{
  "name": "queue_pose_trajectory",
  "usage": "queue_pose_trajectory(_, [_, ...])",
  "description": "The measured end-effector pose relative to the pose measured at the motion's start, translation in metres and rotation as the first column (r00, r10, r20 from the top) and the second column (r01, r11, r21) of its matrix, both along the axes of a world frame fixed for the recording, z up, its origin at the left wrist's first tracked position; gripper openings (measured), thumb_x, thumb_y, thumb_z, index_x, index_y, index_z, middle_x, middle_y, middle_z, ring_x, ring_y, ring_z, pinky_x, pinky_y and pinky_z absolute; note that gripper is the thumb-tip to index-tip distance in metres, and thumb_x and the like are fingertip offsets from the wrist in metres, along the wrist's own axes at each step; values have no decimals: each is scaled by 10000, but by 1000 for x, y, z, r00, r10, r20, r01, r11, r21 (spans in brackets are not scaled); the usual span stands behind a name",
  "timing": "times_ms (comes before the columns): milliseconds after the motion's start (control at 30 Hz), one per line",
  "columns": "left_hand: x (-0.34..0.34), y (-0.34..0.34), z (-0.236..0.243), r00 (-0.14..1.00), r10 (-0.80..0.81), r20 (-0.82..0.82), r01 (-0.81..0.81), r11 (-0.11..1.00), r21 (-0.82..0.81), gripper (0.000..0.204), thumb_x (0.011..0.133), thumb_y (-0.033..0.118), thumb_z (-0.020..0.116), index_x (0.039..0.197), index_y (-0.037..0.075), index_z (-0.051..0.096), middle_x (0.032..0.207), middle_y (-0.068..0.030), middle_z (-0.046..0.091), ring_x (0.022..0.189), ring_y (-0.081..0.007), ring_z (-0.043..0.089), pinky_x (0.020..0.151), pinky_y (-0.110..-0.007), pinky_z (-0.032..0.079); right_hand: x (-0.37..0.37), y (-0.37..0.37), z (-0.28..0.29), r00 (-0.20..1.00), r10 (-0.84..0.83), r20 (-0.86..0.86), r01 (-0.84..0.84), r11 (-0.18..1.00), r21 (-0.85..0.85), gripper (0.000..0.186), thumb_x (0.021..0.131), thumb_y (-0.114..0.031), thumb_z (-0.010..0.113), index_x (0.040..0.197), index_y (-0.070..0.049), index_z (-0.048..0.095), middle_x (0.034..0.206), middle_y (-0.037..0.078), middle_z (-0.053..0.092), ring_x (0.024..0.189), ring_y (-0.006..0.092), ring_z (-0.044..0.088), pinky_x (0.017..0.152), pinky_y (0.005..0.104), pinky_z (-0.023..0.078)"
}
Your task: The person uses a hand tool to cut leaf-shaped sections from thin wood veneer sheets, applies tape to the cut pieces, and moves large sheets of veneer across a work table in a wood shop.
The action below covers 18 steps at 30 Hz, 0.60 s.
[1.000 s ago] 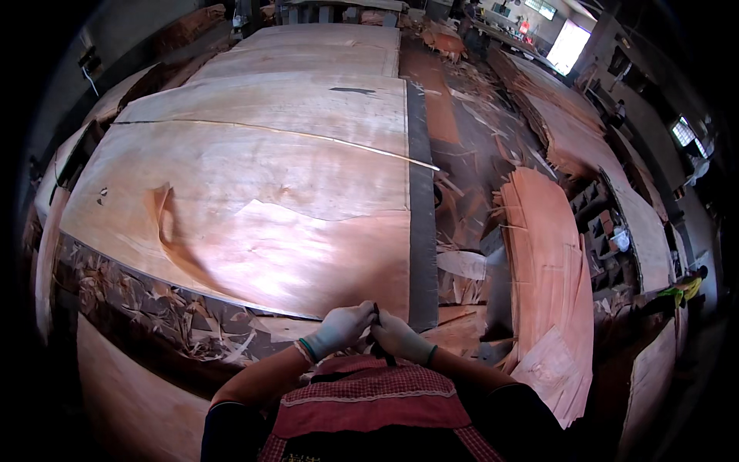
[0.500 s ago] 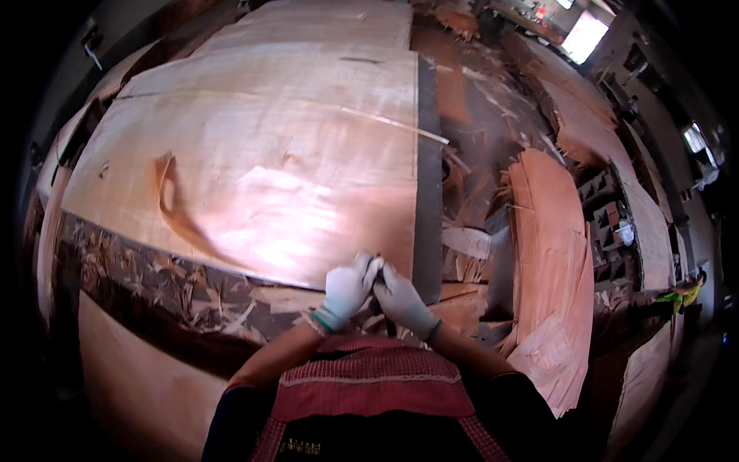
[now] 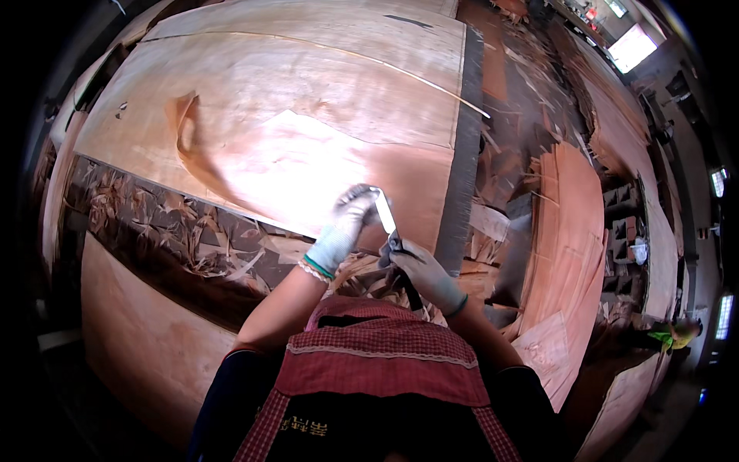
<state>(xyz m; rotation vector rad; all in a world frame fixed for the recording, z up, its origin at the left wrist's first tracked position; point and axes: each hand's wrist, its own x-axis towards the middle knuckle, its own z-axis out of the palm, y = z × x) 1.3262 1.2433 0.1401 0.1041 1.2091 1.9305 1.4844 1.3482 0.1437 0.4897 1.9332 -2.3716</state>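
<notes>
Both my hands wear pale work gloves with green cuffs and are raised above the near edge of a large stack of wood veneer sheets (image 3: 300, 85). Between the thumb and fingers of my left hand (image 3: 350, 219) is one end of a narrow, bright white strip (image 3: 383, 212). It slants down to my right hand (image 3: 427, 273), whose closed fingers grip its lower end. Something dark shows at the right fingertips; I cannot make out whether it is glove or object. A curled brown veneer piece (image 3: 188, 146) lies on the top sheet, left of my hands.
A long thin strip (image 3: 369, 58) crosses the sheets. Torn veneer scraps (image 3: 185, 223) litter the floor along the near side. Orange-brown veneer (image 3: 566, 223) is piled at right, beside hollow blocks (image 3: 620, 223). Another sheet (image 3: 146, 308) stands at lower left. A person (image 3: 677, 335) is far right.
My hands, together before, have drawn apart, and the white strip now shows stretched between them. The whole view has shifted, with the sheets sitting higher in it.
</notes>
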Motion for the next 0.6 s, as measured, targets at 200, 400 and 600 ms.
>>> queue_pose_trajectory(200, [11, 0, -2, 944, -99, -315, 86, 995, -57, 129, 928, 85, 624, 1029, 8, 646, 903, -14, 646, 827, -69, 583, 749, -230, 508, -16, -2, 12, 968, -250, 31, 236, 943, 235, 98, 955, -121, 584, 937, -26, 588, 753, -15, 570, 630, 47, 520, 563, 217, 418])
queue_pose_trajectory(400, [14, -6, 10, 913, -176, -368, 184, 983, -12, 194, 959, 135, 613, 1094, 0, 650, 936, -5, 653, 880, -63, 577, 812, -222, 486, -13, 7, 1, 981, -181, -65, 192, 910, 367, 121, 978, -141, 551, 1016, -28, 574, 729, -24, 552, 597, 43, 488, 547, 212, 402])
queue_pose_trajectory(600, [1, -26, 17, 848, -387, -362, 378, 921, -98, 253, 950, 200, 640, 1106, 4, 679, 946, 15, 667, 842, -46, 559, 757, -198, 465, -10, 29, 44, 998, -26, 65, 14, 986, 168, 243, 1041, -191, 430, 1130, -10, 564, 768, 20, 585, 660, 55, 516, 603, 207, 425])
